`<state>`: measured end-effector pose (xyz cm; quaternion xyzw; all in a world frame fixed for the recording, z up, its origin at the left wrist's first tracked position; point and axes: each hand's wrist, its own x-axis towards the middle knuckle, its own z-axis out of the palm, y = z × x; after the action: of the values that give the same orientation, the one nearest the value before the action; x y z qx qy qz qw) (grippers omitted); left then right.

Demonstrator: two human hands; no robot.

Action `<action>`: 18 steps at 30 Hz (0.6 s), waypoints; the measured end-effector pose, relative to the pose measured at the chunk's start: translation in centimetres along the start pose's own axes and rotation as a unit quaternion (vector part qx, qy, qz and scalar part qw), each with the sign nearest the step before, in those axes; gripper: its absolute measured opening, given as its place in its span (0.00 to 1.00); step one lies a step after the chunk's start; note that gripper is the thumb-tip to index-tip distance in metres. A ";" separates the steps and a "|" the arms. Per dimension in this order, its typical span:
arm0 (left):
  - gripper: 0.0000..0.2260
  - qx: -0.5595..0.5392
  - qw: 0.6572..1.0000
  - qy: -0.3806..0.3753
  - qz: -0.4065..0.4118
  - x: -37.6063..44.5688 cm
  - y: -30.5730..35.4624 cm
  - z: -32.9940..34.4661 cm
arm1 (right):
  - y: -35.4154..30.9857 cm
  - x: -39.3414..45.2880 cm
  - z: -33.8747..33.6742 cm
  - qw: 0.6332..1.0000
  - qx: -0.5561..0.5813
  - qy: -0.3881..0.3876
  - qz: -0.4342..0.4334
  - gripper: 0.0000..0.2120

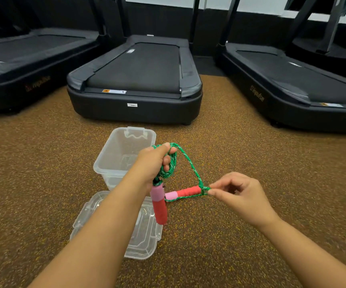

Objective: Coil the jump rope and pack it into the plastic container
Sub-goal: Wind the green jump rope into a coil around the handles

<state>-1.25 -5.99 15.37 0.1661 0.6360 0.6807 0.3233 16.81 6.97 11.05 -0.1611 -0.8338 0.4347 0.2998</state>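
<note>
Fingers point(169, 151) of left hand point(154, 163) clamp coiled rope point(169, 171) beside container point(124, 154); right fingers point(213, 191) pinch the free end point(204, 189). Risk: loops slipping loose.

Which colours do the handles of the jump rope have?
Each foam handle is red with a pink band near the green braided rope; the head view shows it.

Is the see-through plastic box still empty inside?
Yes, the clear plastic container holds nothing, because the green braided jump rope is coiled in the left hand above the floor.
</note>
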 end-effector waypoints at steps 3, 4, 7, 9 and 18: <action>0.13 -0.035 0.999 0.028 -0.007 0.3 0.0 -0.1 | 1.0 -0.8 0.4 0.991 -0.095 -0.057 -0.079 0.06; 0.13 -0.050 0.998 0.033 -0.006 0.4 0.0 -0.2 | 1.5 -0.9 0.6 0.985 -0.132 -0.081 -0.076 0.05; 0.12 -0.098 0.995 0.019 -0.001 0.2 0.5 -0.2 | 3.4 -1.1 0.8 0.966 -0.230 -0.114 0.017 0.03; 0.12 -0.120 0.993 0.005 0.002 0.0 0.8 -0.1 | 4.1 -1.0 0.6 0.959 -0.253 -0.100 0.079 0.04; 0.12 -0.026 0.998 -0.050 0.010 -0.7 0.5 1.1 | 4.8 -0.5 0.9 0.956 -0.198 -0.085 0.198 0.14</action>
<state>-0.11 -5.62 16.13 0.1976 0.5993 0.6914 0.3518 16.67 8.82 6.49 -0.3412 -0.8771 0.3236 0.0976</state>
